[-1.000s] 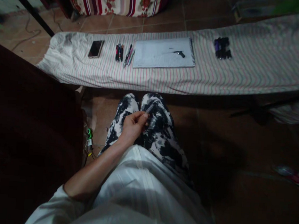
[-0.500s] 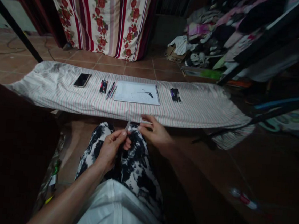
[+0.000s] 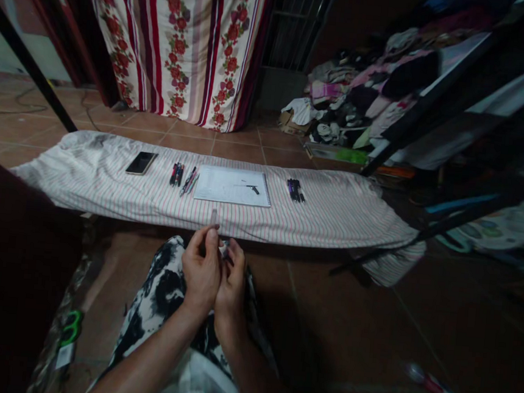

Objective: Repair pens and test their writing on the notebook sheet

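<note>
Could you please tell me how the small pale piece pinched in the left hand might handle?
The pale piece is probably light, as the left hand merely pinches it. It seems fairly stiff, jutting out without drooping. Its slim shape may let it slip.

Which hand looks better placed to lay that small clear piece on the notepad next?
Probably the left hand: it appears to pinch the small clear piece, whose free end points toward the notepad. The right hand sits close beside it, farther from that end.
</note>
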`<state>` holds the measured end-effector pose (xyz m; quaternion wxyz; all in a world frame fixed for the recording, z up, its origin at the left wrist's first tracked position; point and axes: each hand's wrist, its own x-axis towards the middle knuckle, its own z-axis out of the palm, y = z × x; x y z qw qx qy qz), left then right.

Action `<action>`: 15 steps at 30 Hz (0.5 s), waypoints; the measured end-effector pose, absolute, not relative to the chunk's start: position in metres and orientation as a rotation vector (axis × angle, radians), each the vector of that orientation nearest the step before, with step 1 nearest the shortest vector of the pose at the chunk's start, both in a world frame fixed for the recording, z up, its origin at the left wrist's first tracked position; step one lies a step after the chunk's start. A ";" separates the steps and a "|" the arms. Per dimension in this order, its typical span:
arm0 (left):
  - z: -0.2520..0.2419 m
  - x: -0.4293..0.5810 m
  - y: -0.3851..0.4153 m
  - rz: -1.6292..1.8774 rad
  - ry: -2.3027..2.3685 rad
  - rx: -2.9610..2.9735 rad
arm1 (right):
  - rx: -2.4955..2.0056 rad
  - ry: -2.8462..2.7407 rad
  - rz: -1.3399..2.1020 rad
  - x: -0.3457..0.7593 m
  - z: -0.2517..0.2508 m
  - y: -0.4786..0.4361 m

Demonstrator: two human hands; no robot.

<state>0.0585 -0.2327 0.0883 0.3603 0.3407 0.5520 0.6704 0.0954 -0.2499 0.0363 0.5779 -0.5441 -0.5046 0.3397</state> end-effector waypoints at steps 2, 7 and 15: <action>0.089 0.056 -0.225 1.709 1.387 0.838 | -1.249 -1.208 0.720 0.098 0.050 -0.259; 0.084 0.050 -0.218 1.655 1.259 0.790 | -1.122 -1.227 0.889 0.125 0.083 -0.249; 0.079 0.052 -0.236 1.445 1.067 0.941 | -1.084 -1.161 1.309 0.149 0.106 -0.204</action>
